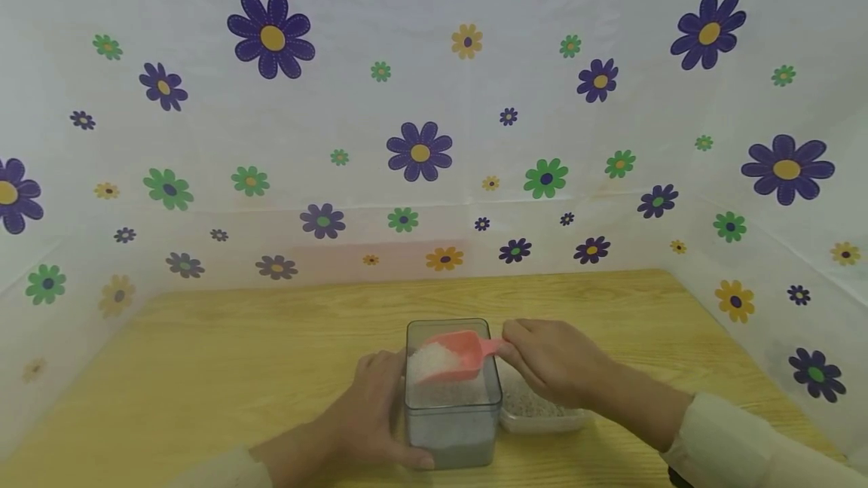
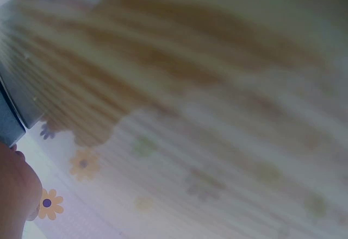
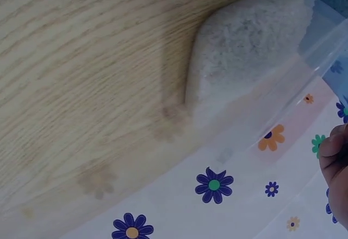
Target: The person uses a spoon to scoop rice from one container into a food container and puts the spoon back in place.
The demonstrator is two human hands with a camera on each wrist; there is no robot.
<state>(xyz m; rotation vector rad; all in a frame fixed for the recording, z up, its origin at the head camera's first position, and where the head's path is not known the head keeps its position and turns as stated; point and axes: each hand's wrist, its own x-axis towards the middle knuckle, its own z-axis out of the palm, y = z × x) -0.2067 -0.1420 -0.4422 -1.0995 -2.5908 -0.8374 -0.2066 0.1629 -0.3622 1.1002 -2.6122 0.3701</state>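
Note:
A pink scoop (image 1: 472,358) heaped with white grains, which look like rice (image 1: 432,361), is level over the mouth of a see-through grey container (image 1: 450,431). My right hand (image 1: 566,367) grips the scoop's handle from the right. On the left, my left hand (image 1: 366,420) holds the container's side, thumb at its near lower corner and fingers along the far part. More white grains fill part of the container. The left wrist view catches only an edge of the container (image 2: 10,122) and part of the left hand (image 2: 16,195).
Just right of the container sits a clear shallow tub (image 1: 542,423) holding pale grains, partly under the right hand. Both stand on a wood-grain table (image 1: 271,345). A white flower-print sheet (image 1: 366,111) walls in the back and sides.

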